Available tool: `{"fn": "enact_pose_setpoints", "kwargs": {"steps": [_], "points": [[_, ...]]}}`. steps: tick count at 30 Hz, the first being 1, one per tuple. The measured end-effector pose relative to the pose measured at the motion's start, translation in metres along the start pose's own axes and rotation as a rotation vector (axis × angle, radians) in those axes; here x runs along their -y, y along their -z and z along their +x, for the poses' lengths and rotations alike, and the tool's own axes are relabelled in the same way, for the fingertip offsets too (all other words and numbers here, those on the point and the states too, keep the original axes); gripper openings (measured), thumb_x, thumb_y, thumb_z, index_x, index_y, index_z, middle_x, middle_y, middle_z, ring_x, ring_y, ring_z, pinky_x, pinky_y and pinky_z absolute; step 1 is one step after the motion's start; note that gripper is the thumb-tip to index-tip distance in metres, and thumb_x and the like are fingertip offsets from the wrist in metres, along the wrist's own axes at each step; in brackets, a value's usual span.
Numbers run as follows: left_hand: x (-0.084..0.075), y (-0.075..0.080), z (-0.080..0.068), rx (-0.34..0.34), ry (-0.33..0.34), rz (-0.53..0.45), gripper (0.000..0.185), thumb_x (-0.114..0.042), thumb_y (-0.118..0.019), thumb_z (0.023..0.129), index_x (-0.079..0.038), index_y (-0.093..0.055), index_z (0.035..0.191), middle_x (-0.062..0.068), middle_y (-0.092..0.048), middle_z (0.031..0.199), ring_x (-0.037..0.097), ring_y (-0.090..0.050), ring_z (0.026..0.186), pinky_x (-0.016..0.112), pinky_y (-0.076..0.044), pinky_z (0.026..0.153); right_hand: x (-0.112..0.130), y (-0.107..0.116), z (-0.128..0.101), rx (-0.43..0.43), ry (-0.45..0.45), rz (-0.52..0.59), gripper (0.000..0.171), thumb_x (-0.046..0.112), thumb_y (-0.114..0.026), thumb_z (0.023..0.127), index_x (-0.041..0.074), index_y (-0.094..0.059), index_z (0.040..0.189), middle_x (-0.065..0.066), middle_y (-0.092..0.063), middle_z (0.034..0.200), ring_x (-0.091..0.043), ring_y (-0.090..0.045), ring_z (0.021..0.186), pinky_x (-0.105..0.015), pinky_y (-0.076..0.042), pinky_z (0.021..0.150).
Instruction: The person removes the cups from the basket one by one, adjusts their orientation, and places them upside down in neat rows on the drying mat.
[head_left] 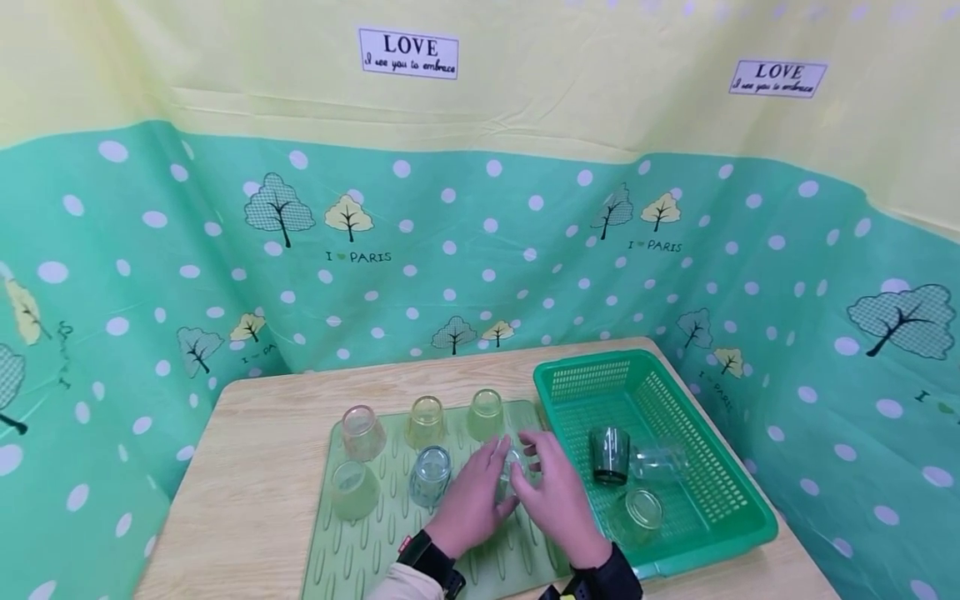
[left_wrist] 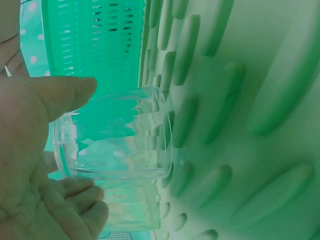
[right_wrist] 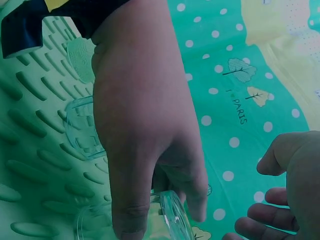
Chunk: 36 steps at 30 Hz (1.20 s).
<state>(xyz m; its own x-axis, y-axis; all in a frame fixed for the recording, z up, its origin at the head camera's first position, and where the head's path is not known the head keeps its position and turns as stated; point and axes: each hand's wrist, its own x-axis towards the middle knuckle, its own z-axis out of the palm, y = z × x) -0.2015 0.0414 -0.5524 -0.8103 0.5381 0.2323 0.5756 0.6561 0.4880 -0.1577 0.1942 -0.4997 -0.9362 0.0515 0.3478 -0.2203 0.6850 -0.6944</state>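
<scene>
At the lower middle of the head view, the right hand [head_left: 558, 500] is pinching the clear ribbed glass cup [left_wrist: 117, 135], upside down on the green ridged drying mat [head_left: 352, 550], while the left hand [head_left: 472, 500] is resting beside it with fingers loosely spread.

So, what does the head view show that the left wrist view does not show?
Only the head view shows the five cups upside down on the mat, three glasses in the basket, the right hand and the wooden table. Only the left wrist view shows the clear glass resting rim-first on the mat's ridges. Both show the left hand, the green mat and the green basket.
</scene>
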Motion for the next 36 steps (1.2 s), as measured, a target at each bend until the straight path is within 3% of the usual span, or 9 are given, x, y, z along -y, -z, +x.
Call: {"fn": "enact_pose_setpoints", "kwargs": {"steps": [3, 7, 12, 19, 22, 25, 28, 32, 36], "points": [[0.000, 0.002, -0.001, 0.005, -0.002, -0.024, 0.097, -0.036, -0.078, 0.091, -0.011, -0.021, 0.165, 0.018, -0.028, 0.167, 0.039, -0.037, 0.149, 0.052, -0.040, 0.117, -0.001, 0.001, 0.000, 0.009, 0.012, -0.015, 0.043, 0.012, -0.072, 0.095, 0.005, -0.060, 0.135, -0.009, -0.063, 0.122, -0.020, -0.063, 0.106, -0.038, -0.061, 0.084], [0.001, 0.018, -0.005, -0.017, -0.018, -0.081, 0.095, -0.035, -0.077, 0.092, -0.016, -0.020, 0.166, 0.012, -0.031, 0.167, 0.034, -0.036, 0.149, 0.051, -0.040, 0.118, -0.005, 0.008, 0.001, 0.021, 0.087, -0.097, 0.045, 0.013, -0.074, 0.093, 0.004, -0.061, 0.135, -0.008, -0.064, 0.122, -0.021, -0.065, 0.103, -0.036, -0.061, 0.080], [0.012, 0.058, -0.019, -0.089, 0.031, -0.124, 0.090, -0.036, -0.076, 0.094, -0.024, -0.023, 0.165, 0.006, -0.035, 0.165, 0.030, -0.039, 0.148, 0.053, -0.041, 0.116, -0.011, 0.039, 0.008, 0.018, 0.149, -0.266, 0.044, 0.014, -0.078, 0.090, 0.007, -0.065, 0.131, -0.003, -0.065, 0.118, -0.018, -0.065, 0.095, -0.025, -0.056, 0.068], [0.057, 0.117, -0.046, -0.230, 0.095, -0.078, 0.086, -0.039, -0.075, 0.094, -0.020, -0.029, 0.164, 0.011, -0.034, 0.165, 0.036, -0.036, 0.149, 0.063, -0.039, 0.114, -0.037, 0.094, 0.016, 0.060, 0.228, -0.510, 0.038, 0.013, -0.077, 0.091, 0.005, -0.067, 0.127, -0.011, -0.064, 0.122, -0.021, -0.065, 0.095, -0.022, -0.046, 0.055], [0.080, 0.132, -0.057, -0.239, 0.124, -0.025, 0.084, -0.040, -0.074, 0.095, -0.013, -0.032, 0.162, 0.017, -0.032, 0.165, 0.042, -0.032, 0.149, 0.068, -0.035, 0.115, -0.054, 0.114, 0.020, 0.110, 0.298, -0.612, 0.041, 0.008, -0.078, 0.088, 0.003, -0.067, 0.127, -0.014, -0.064, 0.124, -0.027, -0.066, 0.099, -0.027, -0.050, 0.057], [0.102, 0.143, -0.065, -0.227, 0.161, 0.019, 0.081, -0.039, -0.073, 0.096, -0.008, -0.034, 0.161, 0.022, -0.032, 0.164, 0.045, -0.030, 0.149, 0.069, -0.032, 0.116, -0.072, 0.129, 0.025, 0.189, 0.385, -0.701, 0.048, -0.001, -0.081, 0.083, 0.000, -0.067, 0.129, -0.018, -0.065, 0.126, -0.033, -0.065, 0.110, -0.037, -0.060, 0.072], [0.119, 0.151, -0.069, -0.214, 0.187, 0.037, 0.080, -0.036, -0.072, 0.098, -0.004, -0.033, 0.160, 0.025, -0.033, 0.162, 0.048, -0.030, 0.148, 0.069, -0.031, 0.116, -0.088, 0.140, 0.030, 0.315, 0.439, -0.743, 0.054, -0.009, -0.080, 0.081, 0.001, -0.066, 0.132, -0.021, -0.063, 0.132, -0.038, -0.063, 0.117, -0.047, -0.061, 0.085], [0.132, 0.155, -0.070, -0.230, 0.203, 0.021, 0.082, -0.033, -0.073, 0.098, 0.000, -0.031, 0.159, 0.029, -0.034, 0.159, 0.050, -0.031, 0.146, 0.069, -0.031, 0.115, -0.105, 0.147, 0.034, 0.442, 0.446, -0.754, 0.052, -0.009, -0.077, 0.084, 0.002, -0.066, 0.134, -0.022, -0.061, 0.138, -0.041, -0.062, 0.122, -0.052, -0.058, 0.092], [0.137, 0.152, -0.068, -0.239, 0.213, -0.016, 0.083, -0.036, -0.071, 0.099, -0.002, -0.028, 0.161, 0.028, -0.034, 0.160, 0.049, -0.032, 0.146, 0.069, -0.033, 0.115, -0.118, 0.146, 0.036, 0.490, 0.403, -0.722, 0.050, -0.004, -0.079, 0.085, 0.001, -0.066, 0.132, -0.022, -0.063, 0.135, -0.041, -0.063, 0.120, -0.052, -0.058, 0.092]]}}
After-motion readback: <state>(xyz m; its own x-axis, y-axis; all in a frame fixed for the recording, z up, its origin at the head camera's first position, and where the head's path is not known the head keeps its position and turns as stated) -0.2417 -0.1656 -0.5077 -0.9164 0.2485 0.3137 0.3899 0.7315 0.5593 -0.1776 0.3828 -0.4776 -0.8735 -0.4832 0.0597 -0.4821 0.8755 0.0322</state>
